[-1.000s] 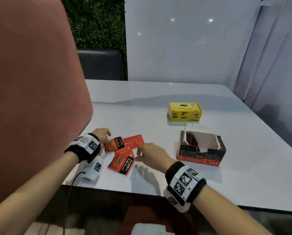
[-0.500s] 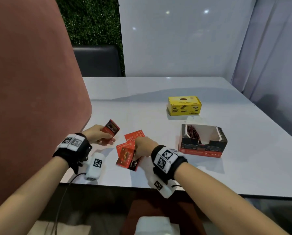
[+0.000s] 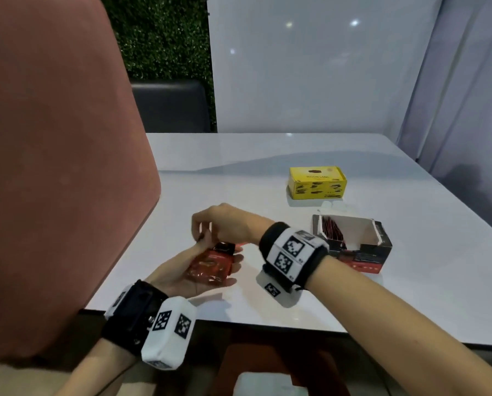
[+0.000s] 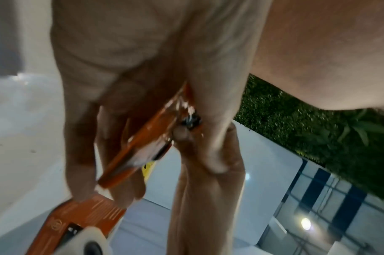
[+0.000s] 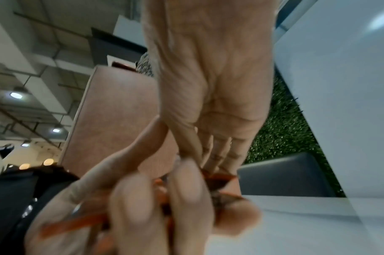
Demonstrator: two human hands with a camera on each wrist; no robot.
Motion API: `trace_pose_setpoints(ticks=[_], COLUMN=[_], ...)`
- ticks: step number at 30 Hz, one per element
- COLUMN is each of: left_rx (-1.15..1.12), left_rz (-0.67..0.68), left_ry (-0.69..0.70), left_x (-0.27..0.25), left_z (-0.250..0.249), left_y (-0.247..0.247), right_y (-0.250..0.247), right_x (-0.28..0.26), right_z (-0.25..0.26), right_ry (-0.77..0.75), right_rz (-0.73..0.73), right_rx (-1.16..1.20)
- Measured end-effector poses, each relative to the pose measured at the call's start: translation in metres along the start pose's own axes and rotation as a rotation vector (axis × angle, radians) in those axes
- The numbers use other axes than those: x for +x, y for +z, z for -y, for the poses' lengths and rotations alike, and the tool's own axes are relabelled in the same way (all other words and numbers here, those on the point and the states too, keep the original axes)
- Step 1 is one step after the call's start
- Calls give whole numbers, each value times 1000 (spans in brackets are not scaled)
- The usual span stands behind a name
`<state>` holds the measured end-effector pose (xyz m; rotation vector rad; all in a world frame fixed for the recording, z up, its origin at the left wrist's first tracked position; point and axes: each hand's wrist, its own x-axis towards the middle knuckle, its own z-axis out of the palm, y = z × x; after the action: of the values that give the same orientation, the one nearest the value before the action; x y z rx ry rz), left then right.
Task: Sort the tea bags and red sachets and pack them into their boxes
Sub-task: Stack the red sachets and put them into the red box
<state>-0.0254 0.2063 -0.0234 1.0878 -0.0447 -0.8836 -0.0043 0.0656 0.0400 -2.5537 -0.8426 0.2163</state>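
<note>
My left hand [image 3: 179,277] is turned palm up just above the table's near left part and holds a small stack of red sachets [image 3: 210,262] between thumb and fingers. From above, my right hand [image 3: 227,224] curls down and pinches the far end of that stack. In the left wrist view the sachets [image 4: 141,141] sit edge-on in my left hand [image 4: 112,86], and one more red sachet [image 4: 84,219] lies on the table below. The open red and black box [image 3: 356,251] at the right holds several upright sachets [image 3: 333,232]. The yellow tea box [image 3: 317,182], shut, stands behind it.
The white table [image 3: 267,155] runs back to a white wall. A pink chair back [image 3: 53,167] fills the left side, close to my left arm. A dark seat [image 3: 170,107] stands behind the table's far left corner. Small white scraps [image 3: 334,205] lie beside the yellow box.
Both hands lifted sachets off the table and came together. The ones my right hand picked up now lie stacked in my upturned left palm with the one it held.
</note>
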Motion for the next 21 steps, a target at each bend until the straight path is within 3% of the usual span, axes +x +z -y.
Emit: trace_pose_setpoints(ticks=[4,6,9,14,17,21], left_rx=[-128,-199,-273,-313,-441,-527], left_rz=[-134,-212,-311,-344,-314,-284], left_ry=[93,151,245,233,177,123], left_x=[-16,-26,-37,-40,-37,-30], left_z=[13,19,23,25,24,22], left_y=[-21,-33,-41,-36,-33,-29], right_y=[11,17,39,57,43,21], right_x=[23,35,45,51,45,22], right_z=[-9,-22,-36,-46,-41,-18], right_ry=[-2,84,199,202,238,87], right_rz=[-147,-58,223,237,125,-287], right_rx=[111,-22,-351,-457,-271,-229])
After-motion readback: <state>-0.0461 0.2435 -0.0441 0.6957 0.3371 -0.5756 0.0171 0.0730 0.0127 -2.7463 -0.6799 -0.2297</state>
